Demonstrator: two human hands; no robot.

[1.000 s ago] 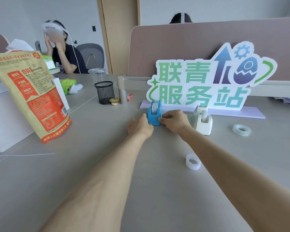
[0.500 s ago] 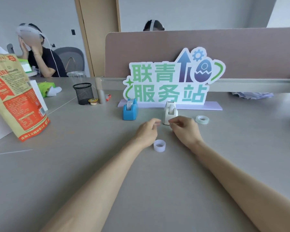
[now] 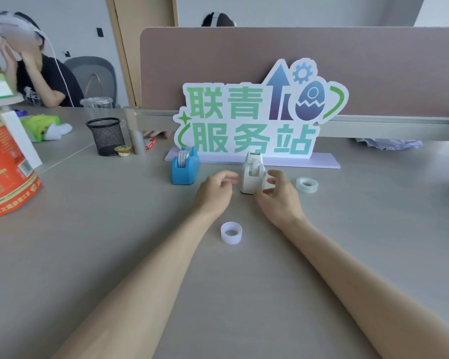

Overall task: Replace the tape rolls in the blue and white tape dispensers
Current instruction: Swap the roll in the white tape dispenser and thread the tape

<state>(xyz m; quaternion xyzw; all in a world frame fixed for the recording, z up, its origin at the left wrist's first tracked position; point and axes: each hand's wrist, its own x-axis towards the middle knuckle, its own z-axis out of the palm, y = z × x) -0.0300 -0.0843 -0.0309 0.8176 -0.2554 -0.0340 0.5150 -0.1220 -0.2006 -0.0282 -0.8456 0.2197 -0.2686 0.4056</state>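
Note:
A white tape dispenser (image 3: pixel 252 174) stands on the grey table (image 3: pixel 114 255) in front of the sign, with a roll in it. My left hand (image 3: pixel 214 194) is just to its left, fingers spread and blurred, holding nothing. My right hand (image 3: pixel 276 194) is at its right side, fingers apart, thumb near the dispenser's base. The blue tape dispenser (image 3: pixel 185 165) stands further left with a roll in it, untouched. A whitish tape roll (image 3: pixel 231 232) lies between my forearms. A clear tape roll (image 3: pixel 307 184) lies right of my right hand.
A green and white sign (image 3: pixel 257 117) on a lilac base stands behind the dispensers. A black mesh pen cup (image 3: pixel 106 136) and small items are at the back left. An orange bag (image 3: pixel 5 177) stands at the left edge. Another person sits at the far left.
Both hands let go of the blue dispenser and moved right to the white dispenser. My view has shifted right and closer.

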